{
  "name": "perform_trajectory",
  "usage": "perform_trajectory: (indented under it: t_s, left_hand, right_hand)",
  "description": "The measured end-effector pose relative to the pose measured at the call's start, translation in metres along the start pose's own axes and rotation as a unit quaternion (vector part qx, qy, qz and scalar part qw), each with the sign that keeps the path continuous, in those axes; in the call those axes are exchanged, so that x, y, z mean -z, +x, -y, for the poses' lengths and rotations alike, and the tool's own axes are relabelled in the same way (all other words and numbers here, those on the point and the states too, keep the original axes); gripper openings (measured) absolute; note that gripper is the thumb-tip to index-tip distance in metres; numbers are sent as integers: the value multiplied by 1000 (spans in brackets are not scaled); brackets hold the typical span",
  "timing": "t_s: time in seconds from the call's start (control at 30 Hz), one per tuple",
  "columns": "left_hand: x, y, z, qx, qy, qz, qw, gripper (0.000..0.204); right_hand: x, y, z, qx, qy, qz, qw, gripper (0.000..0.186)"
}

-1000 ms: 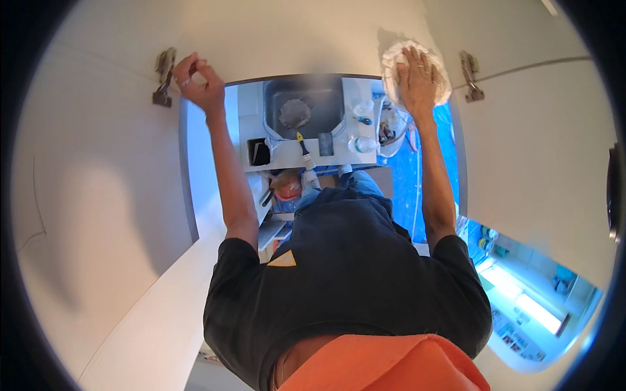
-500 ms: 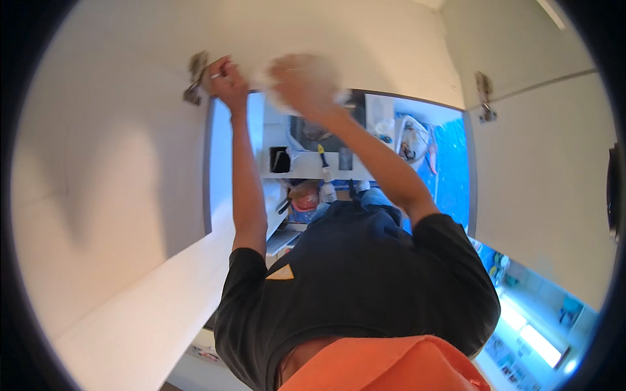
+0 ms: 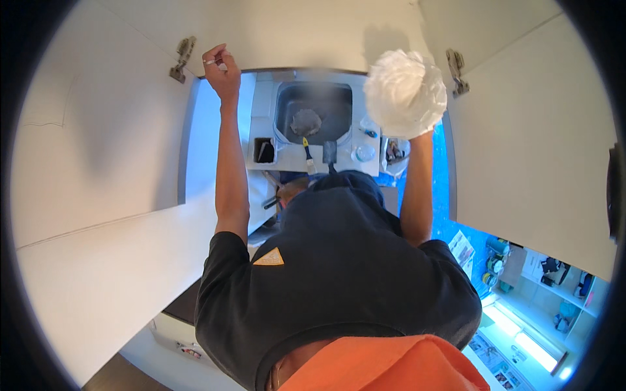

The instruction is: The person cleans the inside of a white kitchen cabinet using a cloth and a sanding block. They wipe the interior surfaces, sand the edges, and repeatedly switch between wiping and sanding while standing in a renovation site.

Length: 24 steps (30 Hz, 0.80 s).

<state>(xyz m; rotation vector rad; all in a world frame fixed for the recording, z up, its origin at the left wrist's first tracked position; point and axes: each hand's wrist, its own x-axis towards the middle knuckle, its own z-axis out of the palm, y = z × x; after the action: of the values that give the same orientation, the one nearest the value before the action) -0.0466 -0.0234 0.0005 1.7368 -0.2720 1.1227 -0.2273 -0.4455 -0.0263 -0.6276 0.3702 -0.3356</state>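
Note:
My right hand is raised at the right side of the cabinet opening, mostly hidden by a crumpled white sheet [image 3: 405, 94] of thin cloth or paper; only the wrist shows below it. The sheet is bunched into a rounded wad close to the pale cabinet panel [image 3: 293, 36]. My left hand [image 3: 222, 70] is up at the opening's left corner, beside a metal hinge [image 3: 182, 58]. Its fingers curl in, with a light band on one finger. Whether anything small sits between them cannot be made out.
Cabinet doors stand open at left [image 3: 117, 130] and right [image 3: 528, 143], with another hinge [image 3: 458, 72]. Below are a dark sink [image 3: 332, 107] holding a grey wad [image 3: 305, 122], a paintbrush [image 3: 308, 153], a black container [image 3: 264, 150], a clear cup [image 3: 364, 153] and blue sheeting [image 3: 441, 176].
My right hand has swept to the right with the white sheet, from the middle of the panel to near the right hinge. My left hand stays near the left hinge.

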Motion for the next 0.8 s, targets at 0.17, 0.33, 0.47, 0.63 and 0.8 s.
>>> perform_trajectory:
  t_s: [0.17, 0.33, 0.47, 0.63, 0.8]
  left_hand:
    - [-14, -131, -80, 34, -34, 109, 993, 16]
    - [-65, -265, -155, 317, -209, 167, 910, 42]
    - [-78, -330, -163, 500, -447, 76, 738, 57]
    - [-61, -345, -108, 419, -279, 165, 848, 55]
    - [-29, -306, -110, 464, -532, 67, 705, 57]
  right_hand:
    - [18, -18, -57, -238, 224, 152, 933, 53]
    - [22, -39, -120, -285, -84, 87, 951, 62]
    - [20, -58, -148, -119, -399, 217, 883, 60]
    - [20, -89, -138, 69, -534, 371, 757, 60]
    - [24, -109, -111, -121, -459, 432, 767, 55]
